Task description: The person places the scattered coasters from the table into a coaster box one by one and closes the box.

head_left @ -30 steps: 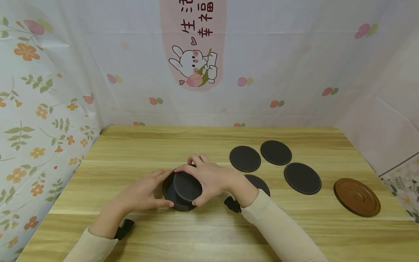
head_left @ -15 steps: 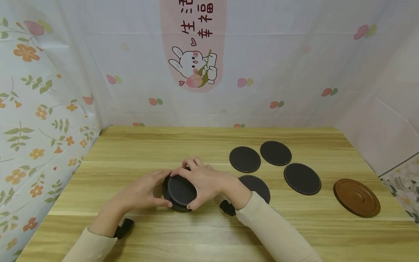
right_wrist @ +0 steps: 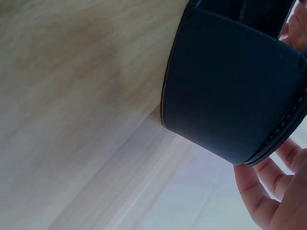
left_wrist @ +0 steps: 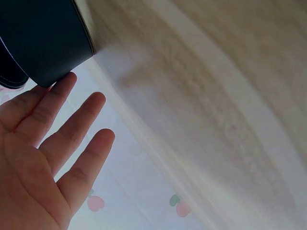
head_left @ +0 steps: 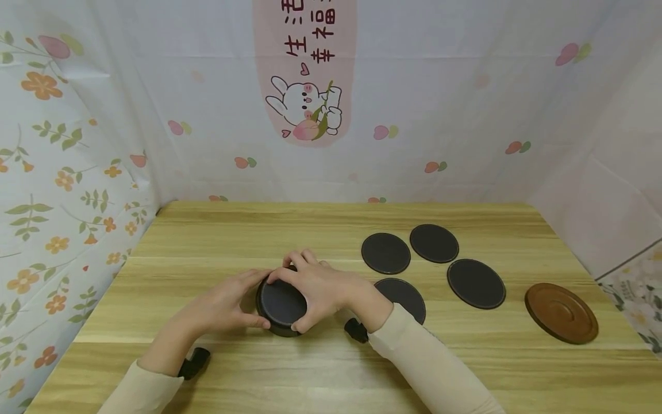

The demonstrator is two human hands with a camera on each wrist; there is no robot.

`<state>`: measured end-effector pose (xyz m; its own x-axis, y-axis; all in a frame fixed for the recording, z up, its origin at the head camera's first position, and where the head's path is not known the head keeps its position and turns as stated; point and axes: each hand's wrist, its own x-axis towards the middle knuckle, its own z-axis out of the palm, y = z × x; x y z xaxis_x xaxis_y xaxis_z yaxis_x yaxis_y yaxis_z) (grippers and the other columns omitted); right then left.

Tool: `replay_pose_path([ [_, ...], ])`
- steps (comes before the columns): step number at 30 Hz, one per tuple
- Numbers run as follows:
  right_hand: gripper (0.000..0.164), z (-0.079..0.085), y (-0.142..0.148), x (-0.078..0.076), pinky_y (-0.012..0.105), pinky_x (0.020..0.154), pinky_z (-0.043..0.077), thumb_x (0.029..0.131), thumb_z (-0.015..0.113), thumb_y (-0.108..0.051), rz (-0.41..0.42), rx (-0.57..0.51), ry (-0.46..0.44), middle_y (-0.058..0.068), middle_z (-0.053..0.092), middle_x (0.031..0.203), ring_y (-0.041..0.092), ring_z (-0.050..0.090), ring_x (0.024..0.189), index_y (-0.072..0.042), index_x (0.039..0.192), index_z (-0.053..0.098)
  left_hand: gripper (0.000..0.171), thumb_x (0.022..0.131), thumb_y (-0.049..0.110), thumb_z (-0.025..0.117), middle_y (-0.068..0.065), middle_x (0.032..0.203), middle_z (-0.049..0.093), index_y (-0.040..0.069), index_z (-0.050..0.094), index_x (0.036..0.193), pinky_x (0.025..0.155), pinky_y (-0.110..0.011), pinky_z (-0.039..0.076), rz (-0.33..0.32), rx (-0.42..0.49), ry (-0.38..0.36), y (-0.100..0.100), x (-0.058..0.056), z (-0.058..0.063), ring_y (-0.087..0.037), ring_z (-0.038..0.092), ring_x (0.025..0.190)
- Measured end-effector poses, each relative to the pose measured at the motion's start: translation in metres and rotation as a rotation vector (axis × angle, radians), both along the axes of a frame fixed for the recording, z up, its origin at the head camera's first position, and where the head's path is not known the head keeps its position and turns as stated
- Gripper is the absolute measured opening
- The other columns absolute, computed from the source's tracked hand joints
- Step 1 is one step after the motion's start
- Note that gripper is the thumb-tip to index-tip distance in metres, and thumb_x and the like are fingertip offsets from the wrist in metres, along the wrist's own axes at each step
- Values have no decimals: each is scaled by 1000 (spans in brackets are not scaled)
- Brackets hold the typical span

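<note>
A round black coaster holder (head_left: 281, 331) stands on the wooden table, its smooth side wall (left_wrist: 55, 40) showing in the left wrist view. My left hand (head_left: 222, 305) holds the holder's left side, thumb at the front and index finger at the back; its other fingers are extended. Over the holder's mouth lies a black stitched coaster (head_left: 281, 303), nearly level with the rim. With thumb and fingers, my right hand (head_left: 320, 293) grips this coaster by its edge. Whether other coasters lie beneath it is hidden. In the right wrist view the holder (right_wrist: 230, 86) has an open notch.
Several loose black coasters, such as a far one (head_left: 434, 243) and a right one (head_left: 476, 283), lie flat right of the hands. One coaster (head_left: 403, 296) is partly behind my right forearm. A brown round lid (head_left: 561, 313) lies far right. A printed cloth (head_left: 439, 115) hangs behind the table.
My right hand has moved left and lowered the coaster from a tilted position to nearly level over the holder. The left hand has stayed at the holder's side.
</note>
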<state>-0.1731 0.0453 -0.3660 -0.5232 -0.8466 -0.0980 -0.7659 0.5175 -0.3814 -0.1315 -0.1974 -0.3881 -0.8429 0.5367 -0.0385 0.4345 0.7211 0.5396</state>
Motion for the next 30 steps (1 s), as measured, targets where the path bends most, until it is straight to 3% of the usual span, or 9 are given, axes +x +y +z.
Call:
replay_pose_path([
  [30,78,-5,-7,-5,32,86,44,73,79,-45,10,15,3,0,36,139,18,34,120,-31,142,47,98,75,62,76,-13,150,48,10,41,151,109,-57,42,-11,30,-31,-1,-1,-2,-36,46,139],
])
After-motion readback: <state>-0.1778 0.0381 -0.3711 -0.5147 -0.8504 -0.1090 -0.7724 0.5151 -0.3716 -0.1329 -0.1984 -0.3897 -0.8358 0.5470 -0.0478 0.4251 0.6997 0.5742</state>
